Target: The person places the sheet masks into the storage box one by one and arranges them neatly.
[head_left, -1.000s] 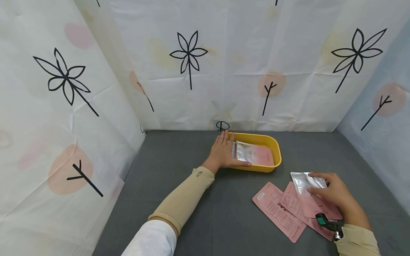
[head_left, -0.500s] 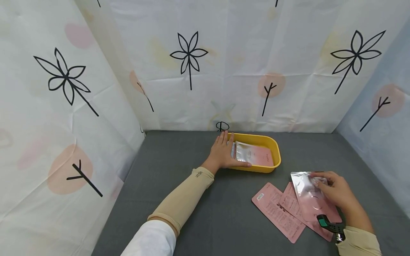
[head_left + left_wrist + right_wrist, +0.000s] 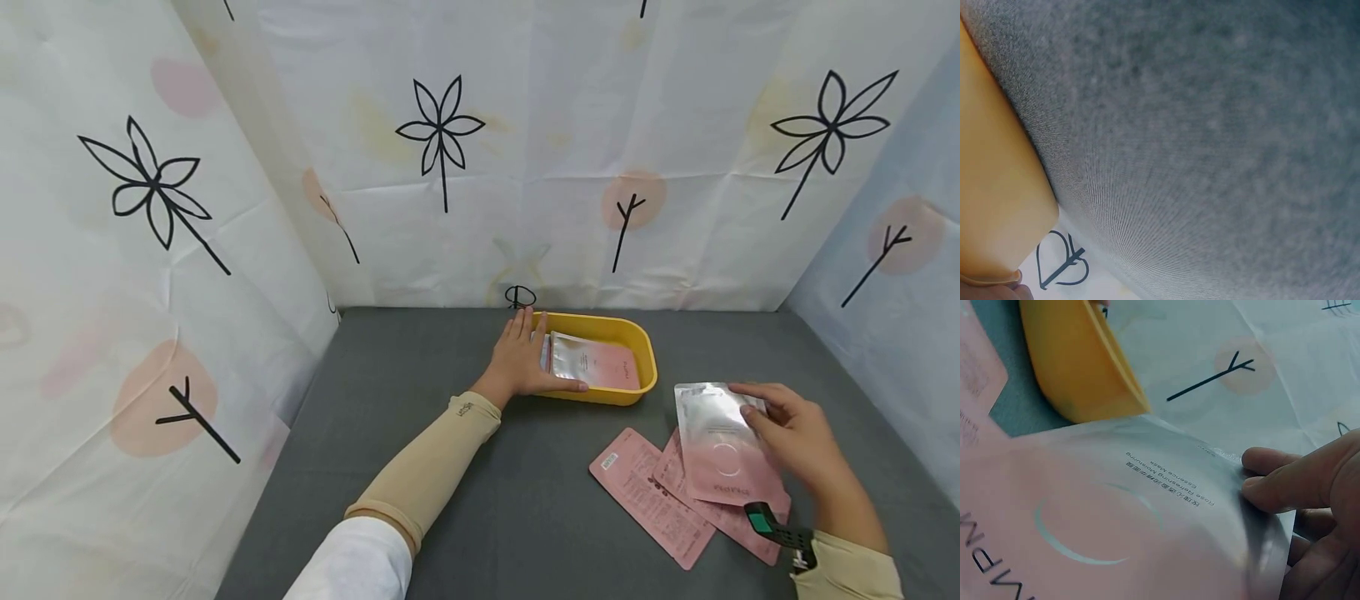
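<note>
Over to the head view: the left hand (image 3: 523,360) lies across the near end of the yellow basket (image 3: 649,367), fingers straight and thumb spread wide along the near rim, touching it but gripping nothing. Just right of that hand, a silver-and-pink packet (image 3: 596,361) lies inside the basket. And here's the right hand (image 3: 804,440), pinching the held packet (image 3: 723,450) by its silver top corner, thumb on the printed face, the pink end pointing toward the person. Below and left of this hand, a second packet (image 3: 738,527) sits partly under the held one, and farther left a third packet (image 3: 652,498) lies flat on the grey table (image 3: 435,367).

Left wrist view now: mostly table cloth, with the basket's wall at the edge and fingertips (image 3: 1004,292) at its rim in the corner; how the rest of that hand lies, I can't tell from here.

Right wrist view: fingers on both faces of the held packet, "Essence Mask" readable beside them, the basket beyond the fingertips.
</note>
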`<state>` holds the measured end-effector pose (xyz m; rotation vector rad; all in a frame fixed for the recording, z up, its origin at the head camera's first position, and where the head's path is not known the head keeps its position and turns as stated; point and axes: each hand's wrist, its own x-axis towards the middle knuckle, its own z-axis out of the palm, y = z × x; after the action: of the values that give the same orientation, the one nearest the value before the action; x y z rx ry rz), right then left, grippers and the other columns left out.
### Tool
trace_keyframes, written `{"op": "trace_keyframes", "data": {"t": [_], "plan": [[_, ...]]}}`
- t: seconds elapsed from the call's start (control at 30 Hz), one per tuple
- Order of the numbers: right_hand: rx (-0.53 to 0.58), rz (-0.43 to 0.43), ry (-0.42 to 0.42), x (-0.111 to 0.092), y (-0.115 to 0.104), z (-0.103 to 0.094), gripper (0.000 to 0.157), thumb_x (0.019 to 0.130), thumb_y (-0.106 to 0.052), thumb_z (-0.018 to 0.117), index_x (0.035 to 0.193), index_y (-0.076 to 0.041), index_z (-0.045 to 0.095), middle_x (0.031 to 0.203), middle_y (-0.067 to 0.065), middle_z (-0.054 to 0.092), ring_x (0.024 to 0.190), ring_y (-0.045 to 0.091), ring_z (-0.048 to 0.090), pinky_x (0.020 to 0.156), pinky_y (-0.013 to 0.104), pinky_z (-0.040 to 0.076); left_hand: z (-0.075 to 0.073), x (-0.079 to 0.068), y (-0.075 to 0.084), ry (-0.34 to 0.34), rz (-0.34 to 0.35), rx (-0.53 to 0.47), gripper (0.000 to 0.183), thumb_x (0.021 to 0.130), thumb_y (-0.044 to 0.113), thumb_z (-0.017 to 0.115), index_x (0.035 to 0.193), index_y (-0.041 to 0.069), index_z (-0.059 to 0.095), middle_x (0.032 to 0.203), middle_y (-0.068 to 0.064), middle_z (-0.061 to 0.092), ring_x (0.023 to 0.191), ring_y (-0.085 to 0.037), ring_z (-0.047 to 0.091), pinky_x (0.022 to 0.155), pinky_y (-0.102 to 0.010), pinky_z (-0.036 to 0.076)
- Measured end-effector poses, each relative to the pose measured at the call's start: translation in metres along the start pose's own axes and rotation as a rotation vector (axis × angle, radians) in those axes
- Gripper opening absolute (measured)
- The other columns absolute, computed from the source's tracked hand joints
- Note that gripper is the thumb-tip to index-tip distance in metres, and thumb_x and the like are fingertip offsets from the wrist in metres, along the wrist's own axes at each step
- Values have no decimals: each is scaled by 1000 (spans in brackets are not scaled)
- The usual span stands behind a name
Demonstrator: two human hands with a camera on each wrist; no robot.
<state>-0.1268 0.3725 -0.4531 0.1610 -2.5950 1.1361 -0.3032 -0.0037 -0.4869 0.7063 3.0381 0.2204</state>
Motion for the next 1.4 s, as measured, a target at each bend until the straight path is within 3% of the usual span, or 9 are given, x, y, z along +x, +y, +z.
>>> {"op": "trace_keyframes", "data": {"t": [0.33,0.5,0.67,0.87,0.97,1.03,1.23,1.3,1.4], "plan": [[126,-49,99,8,-25,-2,36,102,0,68,138,-2,69,109,-23,58,71,10,34,55,28,29,-3,-4,2,34,7,-17,142,74,99,57,172,11,4,179,-16,-5,168,-32,2,137,-46,7],[189,-46,91,23,-38,-3,38,102,-1,69,139,-5,70,114,-25,62,75,10,35,58,27,29,-1,-1,0,13,1,7,143,74,100,54,172,13,-3,179,-16,-8,168,-34,2,137,-46,6],[257,-76,78,33,-51,-4,39,101,3,67,140,-2,68,114,-19,63,71,13,33,58,30,29,-2,-1,1,4,4,3,143,73,102,52,172,13,-1,179,-14,-8,168,-31,0,137,-46,6],[329,-95,97,43,-62,1,38,100,7,68,138,2,69,120,-22,68,88,0,51,69,13,42,-5,-6,4,14,1,-10,140,76,97,57,172,12,2,179,-15,-8,168,-32,1,137,-46,6],[361,-30,130,48,-62,6,38,101,1,70,139,-1,69,126,-23,66,112,-8,60,84,3,46,-4,-6,4,30,4,-9,140,75,97,58,172,11,4,179,-15,-6,168,-33,3,137,-46,7],[444,57,159,51,-61,8,40,101,-3,71,140,-3,69,130,-21,63,122,-7,61,87,2,49,-3,-6,4,29,7,-11,140,76,97,58,172,11,3,179,-16,-7,168,-33,2,137,-47,6],[797,254,319,58,-54,19,41,95,2,75,136,-1,72,131,-9,57,97,-4,71,74,9,57,-2,-5,3,3,-1,-27,141,75,96,59,172,12,0,179,-15,-11,168,-31,-2,137,-46,4],[848,280,363,61,-52,24,40,94,4,76,134,-1,73,126,-7,58,90,-3,73,73,10,58,-2,-5,3,0,-3,-28,142,75,97,58,172,13,-2,179,-14,-11,168,-31,-3,137,-46,5],[866,303,357,63,-46,29,43,95,4,75,138,1,70,121,-6,59,90,-3,74,75,11,59,-2,-4,2,-4,-3,-23,142,75,97,57,172,13,-4,179,-14,-12,168,-31,-4,137,-46,4]]}}
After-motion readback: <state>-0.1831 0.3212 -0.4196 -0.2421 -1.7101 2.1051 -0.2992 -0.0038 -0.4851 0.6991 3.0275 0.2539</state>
